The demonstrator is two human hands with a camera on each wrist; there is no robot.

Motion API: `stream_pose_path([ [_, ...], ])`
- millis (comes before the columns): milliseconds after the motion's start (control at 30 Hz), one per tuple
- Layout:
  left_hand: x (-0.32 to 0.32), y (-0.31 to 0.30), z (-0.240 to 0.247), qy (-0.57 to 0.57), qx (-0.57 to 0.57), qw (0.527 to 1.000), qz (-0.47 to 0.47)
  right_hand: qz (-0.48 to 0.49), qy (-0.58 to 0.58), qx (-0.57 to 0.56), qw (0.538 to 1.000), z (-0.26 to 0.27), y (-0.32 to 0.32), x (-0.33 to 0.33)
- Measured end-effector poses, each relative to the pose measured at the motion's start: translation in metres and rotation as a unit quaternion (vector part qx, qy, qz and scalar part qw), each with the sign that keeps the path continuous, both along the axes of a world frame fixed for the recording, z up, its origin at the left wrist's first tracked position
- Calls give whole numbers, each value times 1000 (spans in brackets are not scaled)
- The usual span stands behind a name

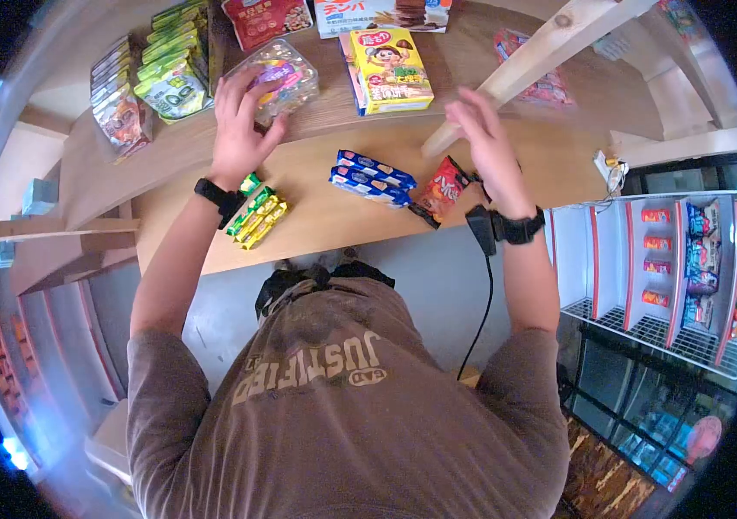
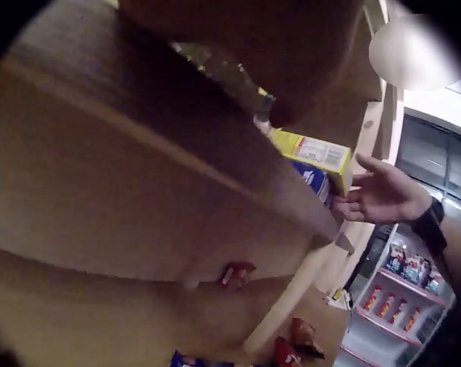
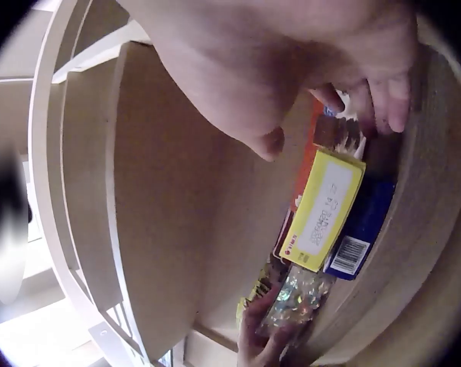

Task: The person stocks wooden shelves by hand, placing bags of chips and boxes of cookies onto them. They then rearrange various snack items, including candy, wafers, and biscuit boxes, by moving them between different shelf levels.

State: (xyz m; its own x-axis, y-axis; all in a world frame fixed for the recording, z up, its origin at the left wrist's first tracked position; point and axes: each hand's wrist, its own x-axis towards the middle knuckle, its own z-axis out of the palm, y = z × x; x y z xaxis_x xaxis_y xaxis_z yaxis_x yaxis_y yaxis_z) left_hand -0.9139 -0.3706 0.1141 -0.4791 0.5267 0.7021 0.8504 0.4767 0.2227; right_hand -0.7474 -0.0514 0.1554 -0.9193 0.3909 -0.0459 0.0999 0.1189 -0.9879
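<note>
On the shelf, my left hand [image 1: 243,121] grips the near left side of a clear plastic tub of wrapped candies [image 1: 298,73], fingers over its top and thumb at its front. My right hand [image 1: 483,138] is held up to the right of a yellow snack box [image 1: 399,73], fingers extended and holding nothing. In the right wrist view the yellow box [image 3: 326,202] stands against a dark blue box [image 3: 364,229], beside the candy tub [image 3: 299,298].
Green snack bags [image 1: 174,73] line the shelf's left. A wooden post [image 1: 533,65] slants up beside my right hand. Below on the counter lie blue packets [image 1: 373,180], a red bag [image 1: 446,186] and yellow-green packets [image 1: 258,216]. A white snack rack [image 1: 628,259] stands right.
</note>
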Motion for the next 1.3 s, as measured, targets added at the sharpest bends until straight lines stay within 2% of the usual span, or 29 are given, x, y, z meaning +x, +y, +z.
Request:
stream_pose_path([
  [67,1,3,-2,0,13,1000,12,7,15,4,1000,-11,11,23],
  [133,4,3,-2,2,24,1000,1,16,-17,-22,999,-32,19,45],
  [200,2,3,-5,3,48,999,-9,9,1,-28,1000,-41,14,60],
  [267,4,4,-1,8,48,999,-16,6,-42,-72,997,-50,8,72],
  [467,6,2,3,-7,38,999,-11,8,-50,-99,994,-60,-21,85],
  [567,5,0,3,-12,49,999,-18,23,-85,-116,989,-57,-35,87],
  [833,7,-4,5,-36,64,997,-29,70,-108,-57,990,-43,-59,98],
  [933,6,-5,1,-29,69,997,-36,58,-133,-62,988,-42,-70,107],
  [1167,7,-7,1,-21,51,998,-27,83,-105,-46,990,-39,-63,137],
  [1267,10,-8,5,-18,49,998,-31,69,-78,-55,993,-14,-46,144],
  [1300,13,-9,9,-26,49,998,-35,53,-25,-70,996,1,-40,149],
])
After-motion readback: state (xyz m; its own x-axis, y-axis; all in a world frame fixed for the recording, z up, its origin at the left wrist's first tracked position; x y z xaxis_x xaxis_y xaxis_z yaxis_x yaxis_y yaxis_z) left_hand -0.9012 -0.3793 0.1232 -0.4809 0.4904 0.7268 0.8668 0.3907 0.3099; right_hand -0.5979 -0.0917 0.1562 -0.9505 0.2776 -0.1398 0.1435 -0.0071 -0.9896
